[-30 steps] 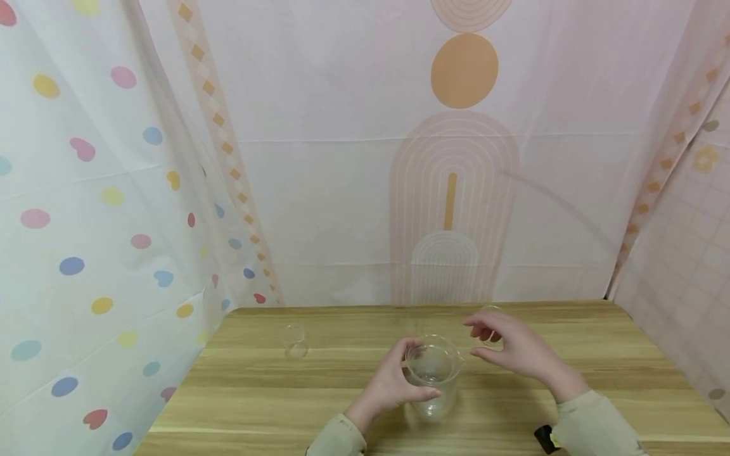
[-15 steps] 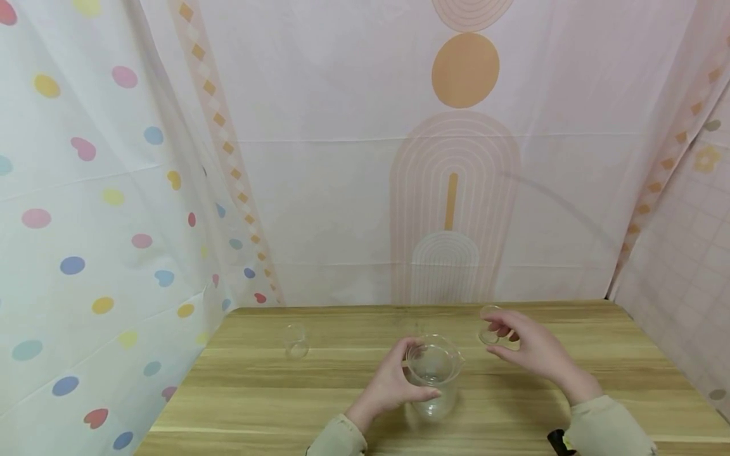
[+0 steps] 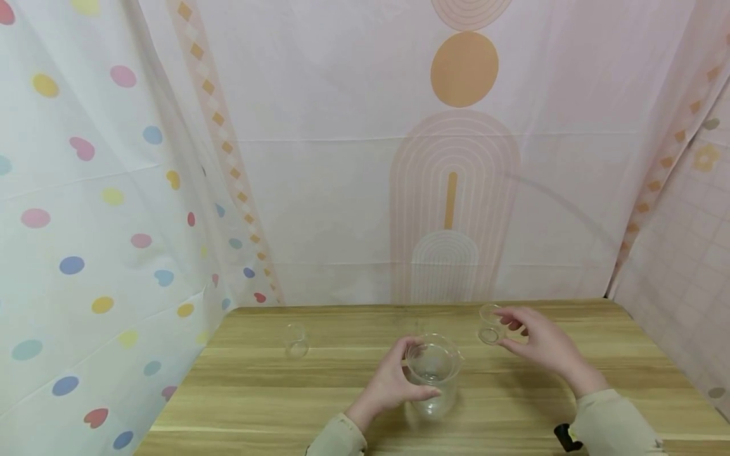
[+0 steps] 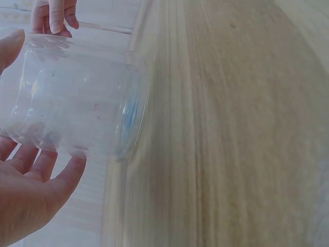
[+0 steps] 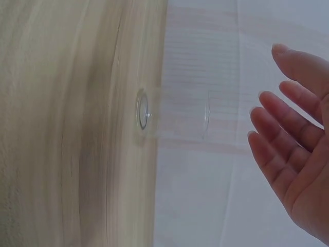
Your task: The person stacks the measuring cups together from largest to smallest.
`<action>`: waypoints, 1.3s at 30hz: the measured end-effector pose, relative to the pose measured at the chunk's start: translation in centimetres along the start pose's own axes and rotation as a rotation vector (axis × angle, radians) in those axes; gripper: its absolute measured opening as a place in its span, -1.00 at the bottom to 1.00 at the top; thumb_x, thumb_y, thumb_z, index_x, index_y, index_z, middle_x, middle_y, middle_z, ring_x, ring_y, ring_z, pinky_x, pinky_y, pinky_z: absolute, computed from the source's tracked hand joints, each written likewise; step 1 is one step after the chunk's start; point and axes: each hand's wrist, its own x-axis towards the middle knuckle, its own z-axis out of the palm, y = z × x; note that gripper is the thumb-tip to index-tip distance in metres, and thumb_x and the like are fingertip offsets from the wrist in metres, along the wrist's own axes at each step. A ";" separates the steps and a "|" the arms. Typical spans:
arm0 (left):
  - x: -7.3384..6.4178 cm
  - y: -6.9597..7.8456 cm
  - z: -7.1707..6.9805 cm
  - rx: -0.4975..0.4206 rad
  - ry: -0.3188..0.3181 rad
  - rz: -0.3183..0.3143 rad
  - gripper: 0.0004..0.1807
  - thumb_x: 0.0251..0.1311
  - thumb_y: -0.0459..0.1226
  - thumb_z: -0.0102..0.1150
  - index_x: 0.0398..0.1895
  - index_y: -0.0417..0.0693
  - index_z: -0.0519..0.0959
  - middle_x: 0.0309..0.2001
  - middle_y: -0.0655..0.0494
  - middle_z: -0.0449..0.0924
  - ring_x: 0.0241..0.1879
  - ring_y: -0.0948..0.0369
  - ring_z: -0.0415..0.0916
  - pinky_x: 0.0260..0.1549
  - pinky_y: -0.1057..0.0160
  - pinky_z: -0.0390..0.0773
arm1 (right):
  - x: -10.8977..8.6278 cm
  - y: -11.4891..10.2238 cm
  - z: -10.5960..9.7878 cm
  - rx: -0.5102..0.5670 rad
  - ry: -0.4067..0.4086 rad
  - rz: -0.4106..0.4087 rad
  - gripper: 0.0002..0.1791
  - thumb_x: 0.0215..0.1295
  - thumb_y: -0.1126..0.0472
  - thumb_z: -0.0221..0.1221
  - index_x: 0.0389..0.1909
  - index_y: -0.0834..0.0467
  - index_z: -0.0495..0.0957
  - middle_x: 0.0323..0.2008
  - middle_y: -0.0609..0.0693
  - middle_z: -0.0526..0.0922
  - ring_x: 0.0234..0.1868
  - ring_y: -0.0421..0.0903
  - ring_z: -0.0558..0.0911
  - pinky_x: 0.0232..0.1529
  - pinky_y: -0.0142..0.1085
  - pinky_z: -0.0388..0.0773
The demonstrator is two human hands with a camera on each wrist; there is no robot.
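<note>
In the head view my left hand [image 3: 393, 383] holds a large clear glass beaker [image 3: 436, 367] upright on the table, thumb at the front and fingers round the left side. The left wrist view shows the beaker [image 4: 77, 98] between thumb and fingers. My right hand [image 3: 542, 342] hovers just to the right of a small clear drinking glass [image 3: 489, 326] near the table's back edge. In the right wrist view, a gap separates this glass [image 5: 177, 116] from the loosely bent fingers [image 5: 280, 136], which hold nothing.
A second small clear glass [image 3: 296, 342] stands on the left of the wooden table [image 3: 245, 392]. Patterned curtains [image 3: 331, 190] hang behind the table and at both sides. A black device [image 3: 567, 437] sits by the right sleeve.
My right hand has moved right, from between the beaker and the small glass to the glass's right side, leaving the glass more visible. My left hand and the beaker have stayed put.
</note>
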 end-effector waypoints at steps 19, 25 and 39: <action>0.0 0.1 0.0 -0.011 0.004 -0.010 -0.06 -0.28 -0.26 0.66 0.27 -0.18 0.36 0.16 0.05 0.46 0.12 0.08 0.43 0.01 0.22 0.51 | 1.6 0.6 -1.1 -0.040 -0.062 0.137 -0.51 0.11 0.26 0.43 0.05 0.34 0.57 -0.22 0.10 0.64 -0.21 0.03 0.61 -0.18 -0.03 0.60; 0.0 0.1 0.1 -0.004 0.006 -0.007 -0.06 -0.29 -0.26 0.66 0.26 -0.17 0.37 0.15 0.05 0.46 0.11 0.08 0.44 0.01 0.22 0.51 | 2.0 0.5 -1.1 -0.078 -0.045 0.182 -0.52 0.16 0.22 0.40 0.06 0.35 0.57 -0.23 0.10 0.66 -0.21 0.07 0.62 -0.15 0.03 0.57; 0.0 0.2 0.1 -0.022 0.008 0.000 -0.08 -0.28 -0.29 0.66 0.26 -0.18 0.37 0.15 0.01 0.46 0.13 0.04 0.43 0.04 0.17 0.51 | 2.6 0.8 -0.3 -0.149 -0.025 0.243 -0.52 0.16 0.18 0.39 0.06 0.31 0.57 -0.22 0.11 0.65 -0.17 0.11 0.61 -0.17 0.07 0.55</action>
